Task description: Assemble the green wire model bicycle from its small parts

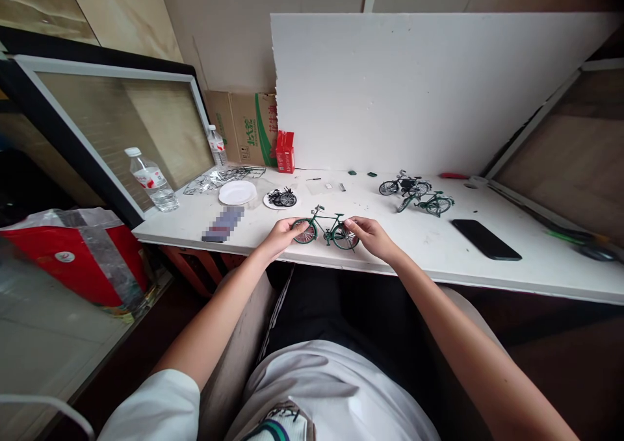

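Observation:
A small green model bicycle (327, 226) stands upright near the front edge of the white table, between my two hands. My left hand (285, 236) pinches its front wheel at the left. At the other end, my right hand (368, 234) has its thumb and fingers closed on the rear wheel. Farther back on the right are a second green model bicycle (429, 203) and a black one (404, 184). Behind my left hand, a small white dish (267, 201) holds black model parts (283, 198) with wheels.
A white plate (237, 191), water bottles (155, 182), black part frames (234, 173) and a blurred-out rectangle (224, 223) lie left. At right is a black phone (486, 238). A red box (285, 152) and carton (251, 129) stand behind; a white board (414, 90) backs the table (404, 252).

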Available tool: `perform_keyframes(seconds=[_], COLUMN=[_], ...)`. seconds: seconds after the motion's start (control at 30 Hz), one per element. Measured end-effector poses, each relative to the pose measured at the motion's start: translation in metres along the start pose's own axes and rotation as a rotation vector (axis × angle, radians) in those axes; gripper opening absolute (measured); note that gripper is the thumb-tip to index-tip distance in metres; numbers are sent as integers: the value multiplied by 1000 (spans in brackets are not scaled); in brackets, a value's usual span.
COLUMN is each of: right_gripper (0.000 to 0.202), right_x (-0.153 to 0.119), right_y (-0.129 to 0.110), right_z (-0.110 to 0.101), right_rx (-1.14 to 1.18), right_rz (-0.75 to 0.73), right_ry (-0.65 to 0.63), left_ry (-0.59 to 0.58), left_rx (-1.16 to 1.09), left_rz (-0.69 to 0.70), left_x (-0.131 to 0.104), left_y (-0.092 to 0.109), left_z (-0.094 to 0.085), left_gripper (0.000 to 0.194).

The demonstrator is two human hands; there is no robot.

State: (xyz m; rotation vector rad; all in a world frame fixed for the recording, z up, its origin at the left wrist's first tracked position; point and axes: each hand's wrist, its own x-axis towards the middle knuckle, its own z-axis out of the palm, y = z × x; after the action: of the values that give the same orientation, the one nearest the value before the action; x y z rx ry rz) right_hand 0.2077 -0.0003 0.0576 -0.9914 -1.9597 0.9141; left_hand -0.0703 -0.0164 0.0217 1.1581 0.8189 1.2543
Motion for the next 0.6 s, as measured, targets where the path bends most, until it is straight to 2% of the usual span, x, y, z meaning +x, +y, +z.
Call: perform_keyframes(seconds=[0.17,0.37,0.6], right_gripper=[60,62,64], right_x=[1,4,7], right_y=[6,11,13], right_z=[-1,1,5], right_rx=[18,94,173], right_rz=[-6,-2,4], right_ry=[-19,-20,63], left_ry=[-2,-100,-162], left_rx=[-95,-155,-391], left_rz=[-57,-62,-81], left_x=[-2,-6,-14], left_y=[5,12,6], left_z=[4,6,20], left_gripper=[46,42,57])
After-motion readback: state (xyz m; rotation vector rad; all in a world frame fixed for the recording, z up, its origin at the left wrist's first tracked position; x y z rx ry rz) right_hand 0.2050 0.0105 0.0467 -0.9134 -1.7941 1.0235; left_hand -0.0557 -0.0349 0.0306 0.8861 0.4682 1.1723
